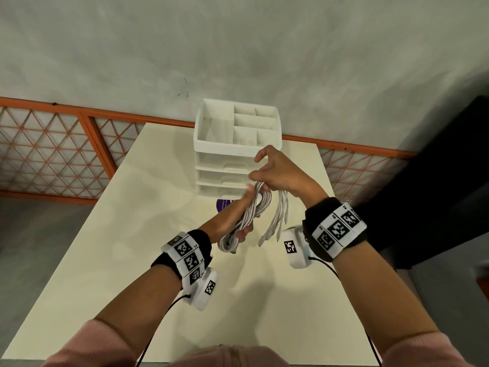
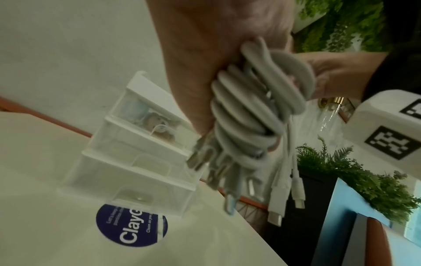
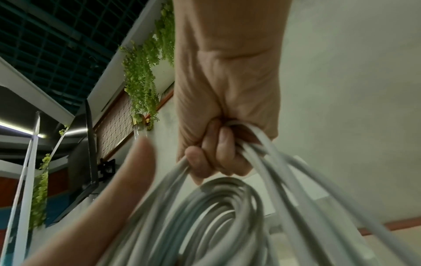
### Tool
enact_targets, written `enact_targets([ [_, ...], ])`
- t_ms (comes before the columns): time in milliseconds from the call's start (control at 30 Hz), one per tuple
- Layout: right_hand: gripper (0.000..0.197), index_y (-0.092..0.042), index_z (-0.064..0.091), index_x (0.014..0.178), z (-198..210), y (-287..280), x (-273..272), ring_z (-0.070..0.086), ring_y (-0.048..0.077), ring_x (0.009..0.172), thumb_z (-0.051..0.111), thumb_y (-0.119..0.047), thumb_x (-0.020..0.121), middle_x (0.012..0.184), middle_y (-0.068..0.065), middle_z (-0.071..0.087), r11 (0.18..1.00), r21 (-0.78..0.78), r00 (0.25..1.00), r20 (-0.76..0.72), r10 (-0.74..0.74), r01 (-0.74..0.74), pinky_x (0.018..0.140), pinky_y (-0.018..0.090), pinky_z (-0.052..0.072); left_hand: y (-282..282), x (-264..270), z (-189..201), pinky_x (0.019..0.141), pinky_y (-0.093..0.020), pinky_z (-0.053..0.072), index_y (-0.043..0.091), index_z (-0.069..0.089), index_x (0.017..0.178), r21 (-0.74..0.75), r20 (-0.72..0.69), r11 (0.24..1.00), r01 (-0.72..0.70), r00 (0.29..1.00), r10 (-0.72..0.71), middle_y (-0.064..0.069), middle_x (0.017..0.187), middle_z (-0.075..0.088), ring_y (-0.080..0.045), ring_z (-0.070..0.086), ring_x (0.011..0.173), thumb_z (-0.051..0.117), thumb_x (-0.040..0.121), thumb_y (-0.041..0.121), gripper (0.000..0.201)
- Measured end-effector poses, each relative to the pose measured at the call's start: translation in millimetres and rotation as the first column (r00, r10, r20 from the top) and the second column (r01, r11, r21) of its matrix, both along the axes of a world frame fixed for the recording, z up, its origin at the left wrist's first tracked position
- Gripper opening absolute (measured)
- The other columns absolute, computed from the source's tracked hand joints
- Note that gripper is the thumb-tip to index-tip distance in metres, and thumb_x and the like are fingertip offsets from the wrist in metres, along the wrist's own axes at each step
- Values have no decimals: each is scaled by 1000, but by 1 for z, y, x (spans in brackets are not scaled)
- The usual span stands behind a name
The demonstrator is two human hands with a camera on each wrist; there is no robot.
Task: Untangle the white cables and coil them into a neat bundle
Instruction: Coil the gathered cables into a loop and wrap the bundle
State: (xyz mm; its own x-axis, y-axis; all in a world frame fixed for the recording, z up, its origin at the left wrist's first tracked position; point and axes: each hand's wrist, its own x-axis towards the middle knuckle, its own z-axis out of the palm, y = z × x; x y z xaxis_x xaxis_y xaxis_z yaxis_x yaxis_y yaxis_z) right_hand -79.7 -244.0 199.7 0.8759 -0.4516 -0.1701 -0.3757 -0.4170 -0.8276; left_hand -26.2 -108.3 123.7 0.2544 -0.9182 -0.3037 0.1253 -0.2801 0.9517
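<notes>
Holding the white cables [image 1: 251, 210] in front of the drawer organiser [image 1: 232, 144], the left hand [image 1: 238, 215] grips the coiled loops. The right hand [image 1: 277, 170] clasps the top strands; plug ends dangle loose, so coiling seems unfinished.

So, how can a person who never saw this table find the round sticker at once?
Start at the cream table, then find the white drawer organizer at its far edge. The sticker lies flat just before the lowest drawer, the only dark purple, round thing there, with white lettering.
</notes>
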Motion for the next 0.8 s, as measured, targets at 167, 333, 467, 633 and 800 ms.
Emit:
enact_targets([
  [167, 27, -14, 42, 98, -9, 0, 8, 46, 10, 38, 64, -12, 83, 56, 1, 49, 997, -78, 1000, -12, 3, -4, 43, 19, 36, -1, -3, 3, 43, -21, 35, 6, 49, 75, 56, 163, 998, -12, 987, 3, -9, 50, 42, -17, 33, 36, 45, 94, 45, 43],
  [333, 48, -16, 51, 70, -18, -15, 1, 46, 7, 42, 63, -62, 77, 50, -6, 50, 971, -235, 999, -5, -46, 43, 54, 24, 39, 2, 6, 1, 42, -20, 33, 8, 52, 73, 63, 119, 997, -40, 992, 33, -4, 47, 43, -15, 33, 35, 40, 96, 39, 41],
  [467, 44, -14, 42, 68, -31, -32, -19, 32, 6, 47, 52, -49, 91, 56, -6, 32, 1000, 19, 994, 107, 20, -22, 53, 18, 30, 7, 17, 0, 47, -25, 35, 13, 52, 60, 4, 60, 994, -114, 992, 113, -8, 51, 42, -18, 32, 37, 41, 96, 38, 45],
  [633, 39, 4, 62, 92, -53, -21, -21, 35, 7, 53, 45, -31, 99, 58, -1, 38, 999, 26, 966, 257, -38, 32, 57, 20, 32, 3, 20, 0, 47, -25, 38, 13, 53, 55, -61, -5, 977, -206, 979, 206, -10, 51, 45, -19, 34, 37, 44, 96, 41, 50],
  [800, 28, -21, 72, 106, -64, 12, -8, 49, -1, 48, 49, -33, 97, 54, -11, 49, 948, -24, 870, 403, -283, 319, 62, 13, 41, -4, 19, 4, 50, -27, 41, 7, 48, 61, -145, 3, 954, -262, 964, 265, -13, 48, 45, -21, 39, 37, 44, 96, 39, 48],
])
